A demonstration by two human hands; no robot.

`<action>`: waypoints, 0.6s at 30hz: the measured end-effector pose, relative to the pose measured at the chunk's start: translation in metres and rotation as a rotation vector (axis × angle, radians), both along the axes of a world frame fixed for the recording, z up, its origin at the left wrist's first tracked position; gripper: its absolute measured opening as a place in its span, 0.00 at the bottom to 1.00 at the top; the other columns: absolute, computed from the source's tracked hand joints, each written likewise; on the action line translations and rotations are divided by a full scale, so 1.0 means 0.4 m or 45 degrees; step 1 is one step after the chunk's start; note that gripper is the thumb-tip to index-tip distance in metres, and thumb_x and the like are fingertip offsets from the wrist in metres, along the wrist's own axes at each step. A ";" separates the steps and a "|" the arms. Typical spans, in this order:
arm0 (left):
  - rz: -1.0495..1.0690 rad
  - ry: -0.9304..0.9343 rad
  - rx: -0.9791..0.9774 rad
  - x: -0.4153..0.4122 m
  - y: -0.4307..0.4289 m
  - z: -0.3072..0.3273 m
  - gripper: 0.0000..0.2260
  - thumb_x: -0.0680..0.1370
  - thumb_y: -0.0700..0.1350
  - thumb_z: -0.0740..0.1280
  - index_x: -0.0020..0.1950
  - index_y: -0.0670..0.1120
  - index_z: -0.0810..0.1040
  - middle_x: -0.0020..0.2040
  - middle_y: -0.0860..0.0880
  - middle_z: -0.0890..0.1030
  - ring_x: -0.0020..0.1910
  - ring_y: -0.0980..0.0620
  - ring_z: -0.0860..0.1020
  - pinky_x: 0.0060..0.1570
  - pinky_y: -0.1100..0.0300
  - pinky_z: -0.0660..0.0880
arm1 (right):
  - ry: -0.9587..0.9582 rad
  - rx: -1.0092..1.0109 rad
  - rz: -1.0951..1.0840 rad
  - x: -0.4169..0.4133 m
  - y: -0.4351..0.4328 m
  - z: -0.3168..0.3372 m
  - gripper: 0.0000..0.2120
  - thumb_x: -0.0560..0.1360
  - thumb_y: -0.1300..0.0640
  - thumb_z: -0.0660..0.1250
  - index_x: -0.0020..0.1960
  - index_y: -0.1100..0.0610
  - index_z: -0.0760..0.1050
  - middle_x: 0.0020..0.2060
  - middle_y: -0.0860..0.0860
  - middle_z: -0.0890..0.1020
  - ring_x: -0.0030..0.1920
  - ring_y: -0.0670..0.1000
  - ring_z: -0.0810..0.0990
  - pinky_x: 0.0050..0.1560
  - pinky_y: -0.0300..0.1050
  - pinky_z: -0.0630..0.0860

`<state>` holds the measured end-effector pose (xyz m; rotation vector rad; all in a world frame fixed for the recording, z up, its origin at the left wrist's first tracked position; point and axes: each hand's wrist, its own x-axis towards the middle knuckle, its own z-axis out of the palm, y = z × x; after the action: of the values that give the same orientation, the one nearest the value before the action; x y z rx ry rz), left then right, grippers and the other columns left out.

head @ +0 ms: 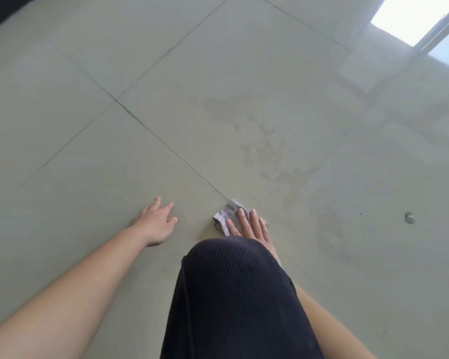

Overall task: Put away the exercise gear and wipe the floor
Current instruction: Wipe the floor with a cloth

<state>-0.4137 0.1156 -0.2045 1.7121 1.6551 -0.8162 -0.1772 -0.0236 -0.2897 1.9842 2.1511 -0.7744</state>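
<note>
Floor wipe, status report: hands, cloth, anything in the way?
Right hand flat on grey cloth, pressing it to the floor. Left hand open, empty. Damp smears ahead; small dark object lies to the right.

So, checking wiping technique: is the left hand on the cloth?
No, the right hand presses the cloth; the left hand rests on bare floor.

Indoor room, likely a home. Large pale floor tiles (244, 73) with thin grout lines, a sliding door track (441, 24) top right letting daylight in, a dark furniture edge (0, 11) top left. Damp smears (265, 149) on the tiles.
</note>
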 end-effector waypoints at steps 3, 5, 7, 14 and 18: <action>-0.123 0.103 0.115 0.019 0.075 0.139 0.26 0.84 0.56 0.52 0.81 0.53 0.52 0.82 0.47 0.44 0.80 0.42 0.48 0.75 0.42 0.55 | -0.038 -0.062 0.271 0.098 0.048 0.036 0.30 0.80 0.41 0.49 0.80 0.48 0.53 0.79 0.56 0.59 0.78 0.63 0.55 0.76 0.61 0.60; -0.248 0.080 0.196 0.043 0.141 0.217 0.26 0.84 0.57 0.52 0.81 0.53 0.52 0.82 0.47 0.44 0.80 0.44 0.49 0.75 0.44 0.56 | -0.094 -0.083 0.244 0.182 0.085 0.049 0.29 0.81 0.42 0.46 0.81 0.46 0.50 0.81 0.54 0.53 0.80 0.62 0.49 0.77 0.57 0.47; -0.348 0.025 0.274 0.054 0.213 0.284 0.27 0.83 0.57 0.53 0.81 0.54 0.52 0.82 0.49 0.45 0.80 0.46 0.48 0.76 0.45 0.55 | -0.117 -0.042 0.010 0.265 0.140 0.058 0.31 0.80 0.39 0.40 0.81 0.45 0.47 0.81 0.53 0.50 0.80 0.62 0.45 0.78 0.54 0.42; -0.386 -0.096 0.359 0.020 0.410 0.272 0.28 0.82 0.59 0.54 0.80 0.53 0.54 0.82 0.48 0.49 0.80 0.46 0.51 0.76 0.45 0.54 | -0.146 -0.122 -0.519 0.307 0.275 0.055 0.29 0.84 0.42 0.44 0.82 0.47 0.40 0.81 0.55 0.40 0.79 0.61 0.36 0.79 0.57 0.39; -0.150 -0.034 0.418 0.023 0.415 0.071 0.31 0.82 0.59 0.52 0.81 0.50 0.47 0.81 0.44 0.42 0.80 0.42 0.45 0.75 0.42 0.51 | -0.080 0.017 -0.287 0.156 0.207 0.028 0.28 0.84 0.41 0.40 0.82 0.49 0.48 0.81 0.55 0.46 0.80 0.61 0.40 0.78 0.58 0.40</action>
<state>-0.4046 0.2817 -0.1762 2.0503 1.7583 -0.5936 -0.1147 0.0591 -0.2783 2.2530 1.9264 -0.7169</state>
